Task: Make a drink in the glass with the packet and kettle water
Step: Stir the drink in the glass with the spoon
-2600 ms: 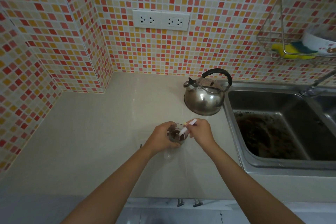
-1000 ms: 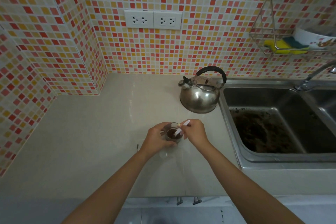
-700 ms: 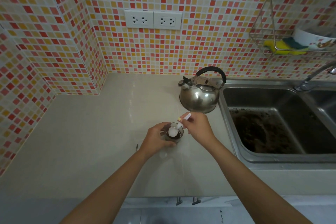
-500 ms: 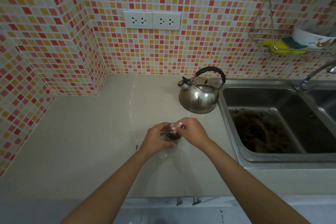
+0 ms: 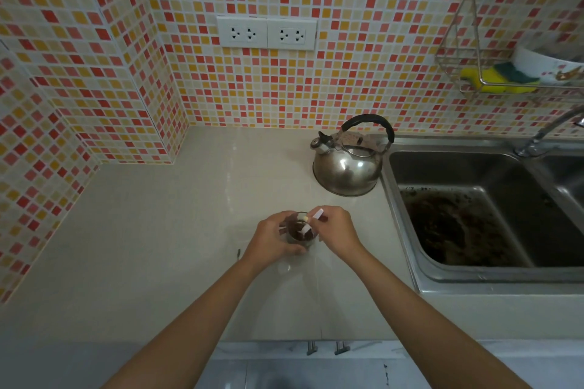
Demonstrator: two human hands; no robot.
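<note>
A small clear glass (image 5: 299, 234) with dark brown drink in it stands on the beige counter (image 5: 158, 246). My left hand (image 5: 273, 238) is wrapped round the glass from the left. My right hand (image 5: 336, 229) pinches the handle of a white plastic spoon (image 5: 311, 224), whose bowl dips into the drink. A shiny steel kettle (image 5: 349, 164) with a black handle stands behind the glass, beside the sink. No packet shows in view.
A steel sink (image 5: 474, 214) with a stained basin lies to the right, its tap (image 5: 550, 132) at the back. A wire rack (image 5: 493, 79) on the tiled wall holds a yellow sponge and a white bowl. Two sockets (image 5: 267, 33) sit on the wall.
The spoon has gone round in the glass, lifting out briefly and dipping back in. My left hand has stayed on the glass. The view has shifted slightly.
</note>
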